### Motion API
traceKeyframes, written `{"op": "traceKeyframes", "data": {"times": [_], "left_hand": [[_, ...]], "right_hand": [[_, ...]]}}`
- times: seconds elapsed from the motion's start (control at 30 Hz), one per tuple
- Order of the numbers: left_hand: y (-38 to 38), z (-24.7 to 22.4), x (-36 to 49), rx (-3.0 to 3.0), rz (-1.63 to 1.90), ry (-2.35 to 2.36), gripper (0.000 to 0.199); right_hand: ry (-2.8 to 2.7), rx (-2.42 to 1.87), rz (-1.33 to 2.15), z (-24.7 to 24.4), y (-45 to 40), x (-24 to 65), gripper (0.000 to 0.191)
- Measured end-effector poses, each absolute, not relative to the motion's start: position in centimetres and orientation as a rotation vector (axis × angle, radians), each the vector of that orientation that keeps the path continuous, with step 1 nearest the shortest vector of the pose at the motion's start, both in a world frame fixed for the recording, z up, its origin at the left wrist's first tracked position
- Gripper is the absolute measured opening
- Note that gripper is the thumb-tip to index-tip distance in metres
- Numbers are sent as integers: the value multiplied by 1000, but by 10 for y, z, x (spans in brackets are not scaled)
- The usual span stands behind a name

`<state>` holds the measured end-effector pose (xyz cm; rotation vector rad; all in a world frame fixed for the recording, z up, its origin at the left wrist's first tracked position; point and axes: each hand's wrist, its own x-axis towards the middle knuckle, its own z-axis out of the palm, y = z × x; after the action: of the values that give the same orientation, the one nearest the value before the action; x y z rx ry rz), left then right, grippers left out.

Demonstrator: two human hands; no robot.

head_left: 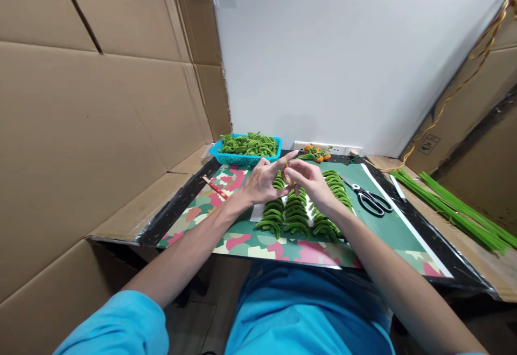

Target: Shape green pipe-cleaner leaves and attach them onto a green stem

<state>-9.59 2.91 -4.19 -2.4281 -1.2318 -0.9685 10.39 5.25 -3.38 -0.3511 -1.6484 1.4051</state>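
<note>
White wall (343, 58) at the back, tall brown cardboard panels (89, 145) down the left. Black-edged surface (175, 208) carries a green mat with pink-and-cream camouflage patches (388, 231). Long straight green fuzzy stems (452, 212) lie on cardboard, right side. Blue plastic basket (242, 159) at the far left, heaped with green pieces. Mid-mat: three columns of curved green fuzzy pieces (298, 217). Both hands are above their far part: left hand (264, 182) spread, thumb and index well apart; right hand (311, 180) curled, fingertips drawn in close. Black-handled scissors (360, 190) right of the columns, orange-and-green bunch (319, 157) beyond the hands, slim red-and-white tool (218, 188) to the left. Thin orange-yellow strand (286, 162) between the hands, at the left index; from where I stand, can't tell if the right is pinching it.
</note>
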Motion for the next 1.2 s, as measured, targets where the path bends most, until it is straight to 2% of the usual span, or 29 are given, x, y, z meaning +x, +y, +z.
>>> {"op": "traceKeyframes", "data": {"times": [0.17, 0.4, 0.63, 0.9, 1.2], "left_hand": [[29, -40, -96, -2414, -921, -1248, 94], [29, -39, -94, -2412, -941, -1252, 96], [29, -37, -94, -2407, -969, -1296, 102], [26, -35, -92, -2390, -944, -1338, 91], [27, -34, -94, -2385, -864, -1367, 95]], "right_hand": [[-1685, -421, 1222, -38, 52, 100, 43], [-1602, -454, 1359, -38, 53, 101, 47], [-1590, -407, 1318, -38, 52, 102, 41], [-1528, -456, 1309, -40, 52, 100, 41], [-1453, -498, 1408, -40, 53, 104, 44]]}}
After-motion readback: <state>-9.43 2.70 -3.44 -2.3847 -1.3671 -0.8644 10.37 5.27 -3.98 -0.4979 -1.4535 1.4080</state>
